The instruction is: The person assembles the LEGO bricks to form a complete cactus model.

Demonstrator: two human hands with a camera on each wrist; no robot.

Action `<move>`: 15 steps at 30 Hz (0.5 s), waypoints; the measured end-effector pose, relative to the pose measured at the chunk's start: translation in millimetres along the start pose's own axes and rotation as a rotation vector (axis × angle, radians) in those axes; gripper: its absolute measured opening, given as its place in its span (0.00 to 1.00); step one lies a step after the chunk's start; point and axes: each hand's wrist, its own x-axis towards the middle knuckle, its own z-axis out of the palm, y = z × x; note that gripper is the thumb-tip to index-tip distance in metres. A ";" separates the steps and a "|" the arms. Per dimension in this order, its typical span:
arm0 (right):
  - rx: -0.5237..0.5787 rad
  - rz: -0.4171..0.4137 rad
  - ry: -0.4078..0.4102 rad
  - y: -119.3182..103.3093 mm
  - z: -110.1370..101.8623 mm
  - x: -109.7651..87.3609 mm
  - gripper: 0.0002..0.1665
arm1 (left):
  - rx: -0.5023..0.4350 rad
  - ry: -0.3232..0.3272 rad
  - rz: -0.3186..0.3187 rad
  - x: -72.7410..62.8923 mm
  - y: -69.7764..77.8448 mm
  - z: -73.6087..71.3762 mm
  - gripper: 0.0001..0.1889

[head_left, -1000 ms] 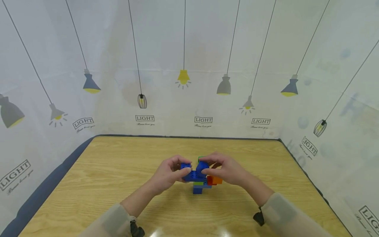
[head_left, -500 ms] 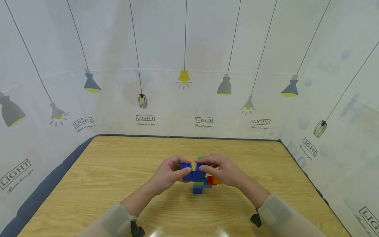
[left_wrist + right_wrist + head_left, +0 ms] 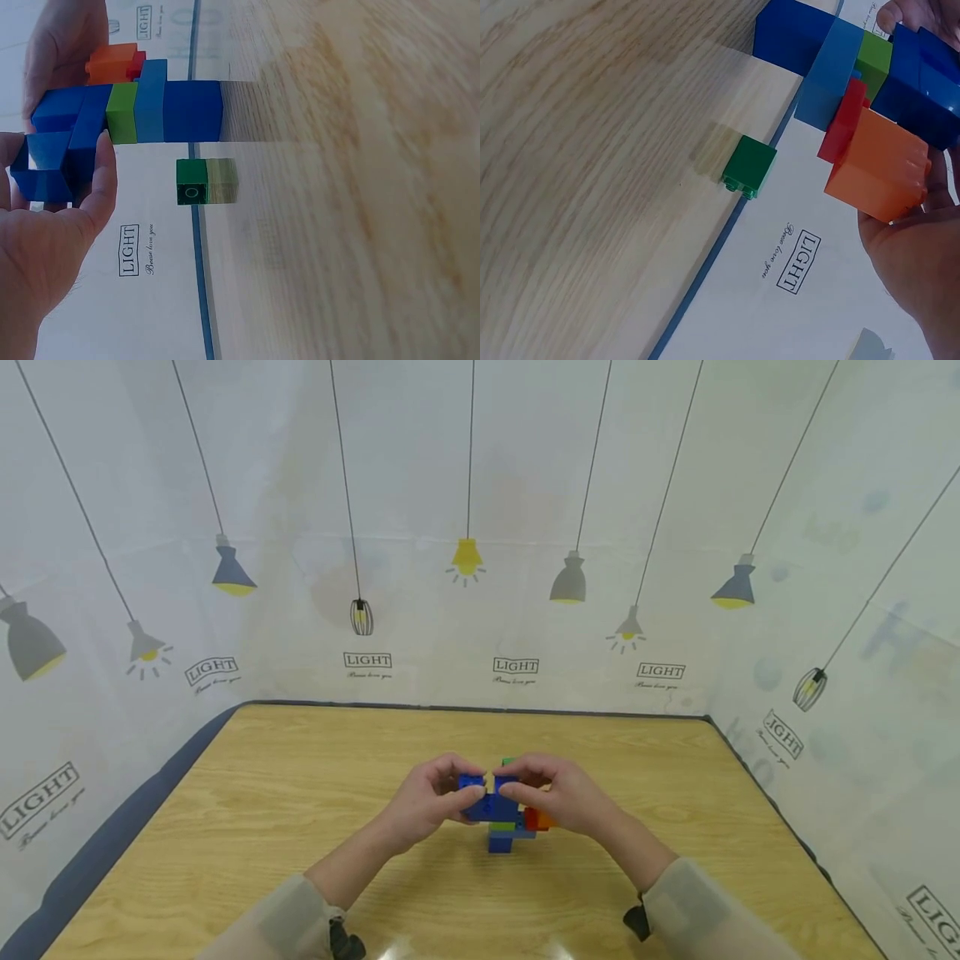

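A stack of toy building bricks stands upright on the table, with a dark blue brick (image 3: 500, 844) at its foot. Above it come a lighter blue brick (image 3: 151, 101), a lime green brick (image 3: 122, 114) and a long blue brick (image 3: 491, 810). My left hand (image 3: 422, 797) pinches the blue brick (image 3: 46, 174) at the upper left end. At the other end, my right hand (image 3: 576, 795) holds a blue brick (image 3: 505, 786) against the long one; its fingers partly hide it. A red brick (image 3: 845, 124) and an orange brick (image 3: 877, 166) jut out on the right side.
One loose green brick (image 3: 750, 165) lies on the wooden table (image 3: 315, 743) behind the stack, mostly hidden in the head view. A wall sheet (image 3: 420, 627) printed with lamps surrounds the table's back and sides.
My right hand has shifted slightly left, and the blue brick in it, tilted at first, now sits straight on the long blue brick. My left hand keeps its place.
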 end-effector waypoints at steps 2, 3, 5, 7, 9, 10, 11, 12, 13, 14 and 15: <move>0.019 0.007 0.009 0.6 0.8 -1.2 0.17 | -0.002 -0.002 -0.001 -0.1 -0.5 0.1 0.16; 0.025 0.009 0.013 0.8 1.0 -1.9 0.17 | -0.005 -0.003 -0.003 -0.1 -0.8 0.3 0.16; 0.027 0.006 0.020 1.4 1.4 -2.5 0.16 | -0.006 -0.004 0.000 0.0 -1.1 0.4 0.17; 0.018 0.012 0.026 1.4 1.2 -2.5 0.16 | -0.009 -0.006 0.004 0.1 -1.0 0.5 0.18; 0.011 0.016 0.027 1.5 0.7 -1.7 0.16 | -0.011 -0.007 0.005 0.0 -0.5 0.7 0.19; 0.008 0.024 0.026 1.2 0.4 -1.1 0.16 | -0.012 -0.007 0.006 -0.3 -0.1 0.9 0.20; 0.003 0.027 0.026 0.6 0.0 -0.6 0.16 | -0.014 -0.008 0.008 -0.5 0.2 0.9 0.21; -0.001 0.033 0.024 0.3 -0.6 -0.1 0.16 | -0.015 -0.009 0.010 -0.7 0.6 1.0 0.21; -0.004 0.036 0.022 0.0 -1.0 0.5 0.16 | -0.013 -0.009 0.013 -0.9 1.0 1.1 0.21; -0.005 0.035 0.019 -0.2 -1.3 0.9 0.17 | -0.012 -0.007 0.014 -1.0 1.3 1.3 0.21; -0.006 0.035 0.018 -0.6 -1.4 1.2 0.16 | -0.013 -0.006 0.015 -1.1 1.4 1.5 0.21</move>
